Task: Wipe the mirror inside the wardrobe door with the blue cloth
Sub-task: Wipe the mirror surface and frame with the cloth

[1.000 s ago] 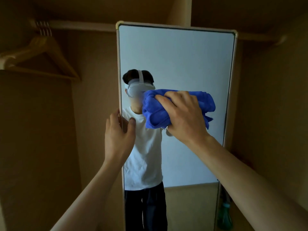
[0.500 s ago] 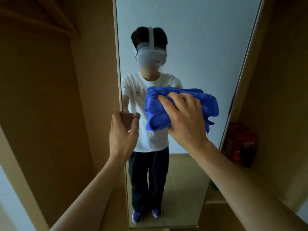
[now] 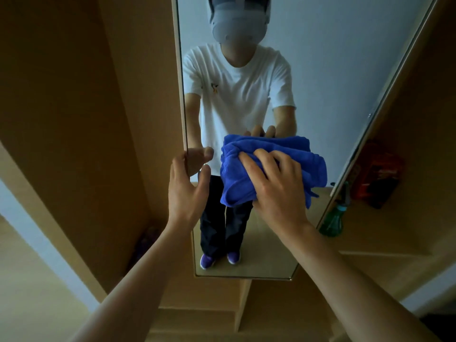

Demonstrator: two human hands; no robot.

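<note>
Head view: the cloth is pressed against the lower middle of the mirror by the right hand, whose fingers are spread, bent and dug into the bunched blue fabric. The mirror's left edge is held by the left hand, level with the cloth, with fingers wrapped round the edge and the thumb set apart on the glass. A green bottle is seen just beyond the mirror's lower right edge, and a red box is set farther right, higher up. The person's reflection is shown in the mirror, partly covered by the cloth.
</note>
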